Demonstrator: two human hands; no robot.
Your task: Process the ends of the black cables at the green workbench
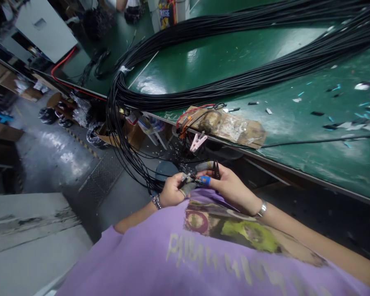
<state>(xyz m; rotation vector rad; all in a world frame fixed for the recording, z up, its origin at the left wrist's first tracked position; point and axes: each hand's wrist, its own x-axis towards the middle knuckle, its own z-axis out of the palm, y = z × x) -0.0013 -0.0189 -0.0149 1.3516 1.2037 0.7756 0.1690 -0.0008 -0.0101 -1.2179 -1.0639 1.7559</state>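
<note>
On the left, 1 big bunch of black cables (114,107) hangs off the green counter (218,57), left of both hands. Its long way slants down and right to the left hand (172,191), which is the nearer 1. That wrist has 1 watch (156,202), and the fingers pinch some of the cables; how many, I can't tell. Next, 1 pink clothespin (198,142) is by the counter's edge. Then 1 black tool (216,168) with 2 prongs sticks up from the right hand (236,188), which curls around it, with 1 piece of blue tape (205,180) on its thumb. Above sits 1 wood board (225,125). Past that wrist's 1 silver band (262,209), little bits (317,113) lie about, too many to count.
</note>
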